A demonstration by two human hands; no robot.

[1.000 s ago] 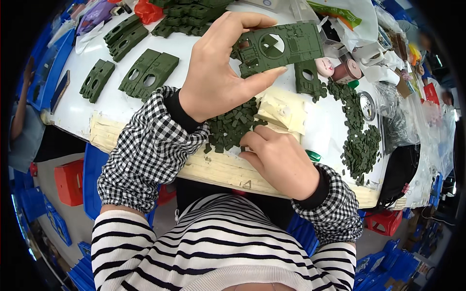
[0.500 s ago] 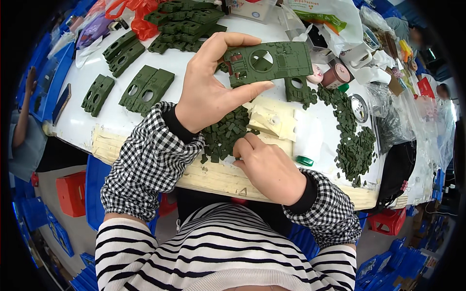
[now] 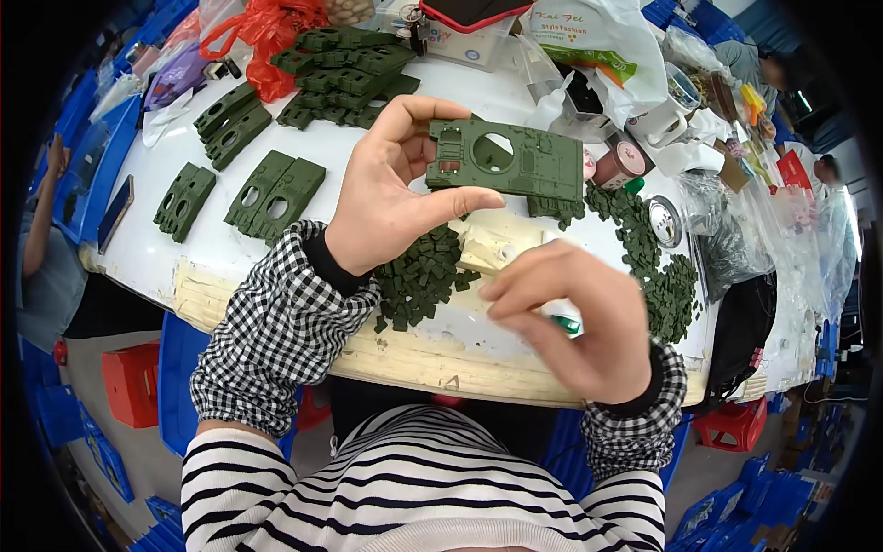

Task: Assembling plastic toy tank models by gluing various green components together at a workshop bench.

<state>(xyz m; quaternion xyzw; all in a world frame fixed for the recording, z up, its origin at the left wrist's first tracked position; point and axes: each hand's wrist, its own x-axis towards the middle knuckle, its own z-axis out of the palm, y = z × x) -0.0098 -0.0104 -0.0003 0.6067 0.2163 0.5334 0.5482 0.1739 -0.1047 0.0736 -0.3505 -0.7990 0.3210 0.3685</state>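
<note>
My left hand point(image 3: 391, 189) holds a dark green plastic tank hull point(image 3: 552, 166) over the table, thumb below and fingers above. The hull has a round hole and small slots at its left end. Blurred by motion, my right hand point(image 3: 584, 317) hovers over the near part of the table, its fingers curled toward the thumb as in a pinch. What lies between the fingertips cannot be made out. Between the hands are a heap of small green pieces point(image 3: 418, 281) and a cream-coloured block point(image 3: 487, 248). A white bottle's green cap point(image 3: 566, 317) shows partly behind my right hand.
More hulls lie in pairs point(image 3: 276, 195) at the left and in a stack point(image 3: 345, 78) at the back. More small green pieces point(image 3: 667, 285) spread at the right, near a round tin point(image 3: 664, 221). Bags and jars crowd the far right. A person's arm point(image 3: 41, 216) shows at far left.
My right hand has lifted away from the heap of small pieces and moved right. The hull in my left hand sits slightly lower in view and is turned to face more squarely.
</note>
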